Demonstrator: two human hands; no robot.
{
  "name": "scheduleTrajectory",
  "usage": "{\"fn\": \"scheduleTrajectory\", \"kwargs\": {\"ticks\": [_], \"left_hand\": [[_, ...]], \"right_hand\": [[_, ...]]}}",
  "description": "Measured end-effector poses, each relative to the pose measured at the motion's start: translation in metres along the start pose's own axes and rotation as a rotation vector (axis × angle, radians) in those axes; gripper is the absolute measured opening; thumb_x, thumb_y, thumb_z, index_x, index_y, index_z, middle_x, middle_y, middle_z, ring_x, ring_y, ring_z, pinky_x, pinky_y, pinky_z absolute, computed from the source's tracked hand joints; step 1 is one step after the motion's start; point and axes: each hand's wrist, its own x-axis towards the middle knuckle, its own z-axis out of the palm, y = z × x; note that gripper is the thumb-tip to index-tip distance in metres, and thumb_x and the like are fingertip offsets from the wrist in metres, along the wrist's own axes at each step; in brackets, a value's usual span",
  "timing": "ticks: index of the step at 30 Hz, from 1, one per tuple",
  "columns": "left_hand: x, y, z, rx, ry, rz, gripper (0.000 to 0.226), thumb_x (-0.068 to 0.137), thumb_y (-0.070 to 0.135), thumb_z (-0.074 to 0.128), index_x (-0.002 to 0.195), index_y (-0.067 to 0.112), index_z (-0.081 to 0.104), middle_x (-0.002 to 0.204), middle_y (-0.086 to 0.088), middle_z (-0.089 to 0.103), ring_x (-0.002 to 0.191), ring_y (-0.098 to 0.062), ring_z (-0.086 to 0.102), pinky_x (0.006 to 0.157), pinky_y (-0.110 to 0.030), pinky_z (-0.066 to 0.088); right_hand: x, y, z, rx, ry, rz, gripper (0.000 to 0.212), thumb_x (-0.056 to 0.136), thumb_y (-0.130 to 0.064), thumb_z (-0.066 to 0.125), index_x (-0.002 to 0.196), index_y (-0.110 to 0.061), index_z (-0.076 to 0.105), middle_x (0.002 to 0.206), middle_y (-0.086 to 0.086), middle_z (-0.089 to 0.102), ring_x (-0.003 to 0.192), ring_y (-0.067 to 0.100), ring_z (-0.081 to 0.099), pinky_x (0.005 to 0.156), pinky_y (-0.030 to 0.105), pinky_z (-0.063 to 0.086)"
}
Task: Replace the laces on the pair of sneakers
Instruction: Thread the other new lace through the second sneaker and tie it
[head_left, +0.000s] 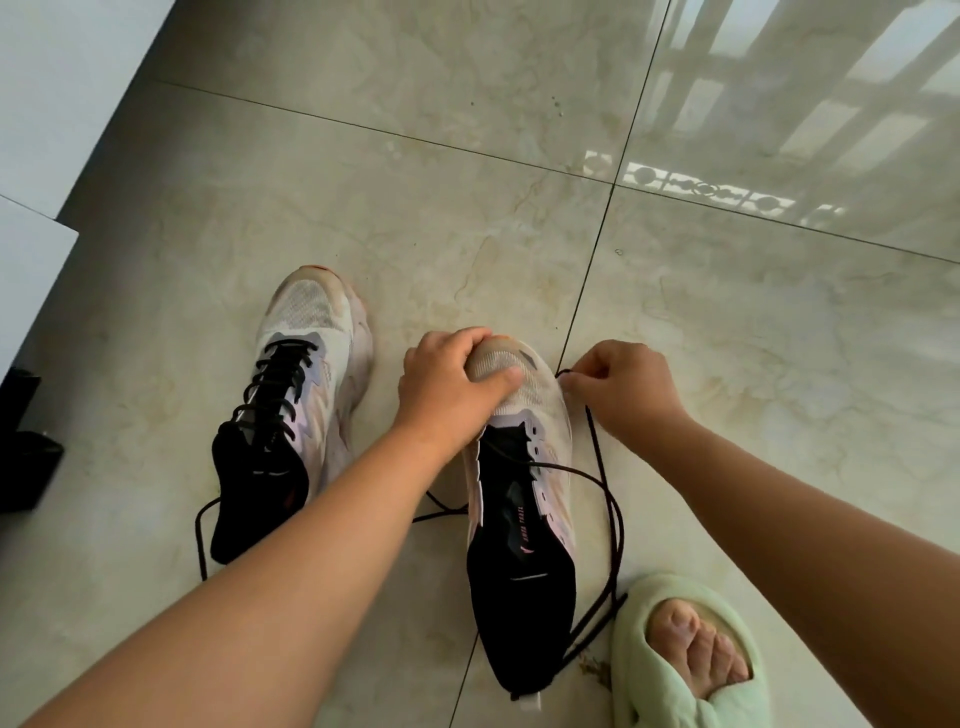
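Two white and pink sneakers with black tongues stand on the tiled floor. The left sneaker (306, 364) is laced with a black lace, whose loose end trails on the floor behind its heel. My left hand (447, 384) grips the toe of the right sneaker (524, 499). That shoe has only a few eyelets threaded. Its long black lace (608, 499) loops over the floor to its right. My right hand (618, 389) pinches one end of this lace beside the shoe's toe.
My foot in a green slipper (680, 660) rests at the lower right, close to the right sneaker's heel. A dark object (23, 452) lies at the left edge beside white furniture (31, 270). Glossy tiles (467, 182) stretch ahead.
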Motion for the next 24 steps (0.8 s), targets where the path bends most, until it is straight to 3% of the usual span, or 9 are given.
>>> {"fn": "scheduleTrajectory", "kwargs": {"ticks": [4,8,15,19,21,24], "left_hand": [[-0.006,-0.009,0.003,-0.141,0.023,0.021,0.038,0.080,0.027,0.070,0.117,0.019,0.062,0.114,-0.001,0.051,0.105,-0.016,0.053,0.097,-0.032,0.044],[-0.009,-0.009,0.006,-0.181,0.052,0.043,0.028,0.081,0.023,0.069,0.108,0.018,0.065,0.105,-0.001,0.061,0.083,-0.008,0.052,0.077,-0.020,0.044],[-0.017,-0.002,0.012,-0.214,0.092,0.176,0.024,0.081,0.020,0.069,0.104,0.023,0.063,0.094,0.020,0.052,0.082,0.003,0.047,0.072,-0.001,0.036],[-0.009,-0.009,0.008,-0.201,0.082,0.059,0.027,0.079,0.024,0.072,0.104,0.022,0.063,0.096,0.007,0.057,0.073,-0.001,0.046,0.062,-0.004,0.037],[-0.009,-0.009,0.005,-0.166,0.157,0.035,0.038,0.076,0.026,0.075,0.110,0.020,0.058,0.104,0.005,0.053,0.076,0.000,0.046,0.066,-0.004,0.038],[-0.013,0.002,-0.004,-0.182,0.250,0.236,0.060,0.075,0.021,0.076,0.127,0.021,0.046,0.121,0.010,0.045,0.104,-0.008,0.048,0.092,-0.015,0.036]], "right_hand": [[-0.006,-0.009,0.000,0.403,0.030,0.114,0.012,0.078,-0.018,0.071,0.071,-0.011,0.066,0.064,-0.002,0.063,0.050,0.004,0.052,0.041,0.012,0.038],[-0.007,-0.020,0.003,0.508,0.026,0.138,0.009,0.081,-0.014,0.068,0.074,-0.011,0.064,0.065,0.001,0.066,0.050,0.006,0.055,0.049,0.015,0.043],[-0.011,-0.041,-0.015,0.832,0.084,-0.090,0.011,0.088,-0.008,0.059,0.080,-0.015,0.055,0.078,0.004,0.072,0.060,0.013,0.063,0.054,0.013,0.044],[-0.016,-0.046,-0.022,0.785,0.047,-0.177,0.010,0.085,-0.008,0.063,0.079,-0.016,0.061,0.066,0.005,0.066,0.054,0.012,0.057,0.053,0.020,0.045],[-0.019,-0.046,-0.022,0.683,0.040,-0.195,0.010,0.082,-0.011,0.068,0.076,-0.019,0.065,0.062,0.012,0.058,0.055,0.012,0.051,0.054,0.020,0.043],[-0.024,-0.047,-0.024,0.602,-0.009,-0.233,0.010,0.080,-0.011,0.071,0.076,-0.020,0.071,0.056,0.006,0.051,0.050,0.007,0.042,0.049,0.015,0.037]]}}
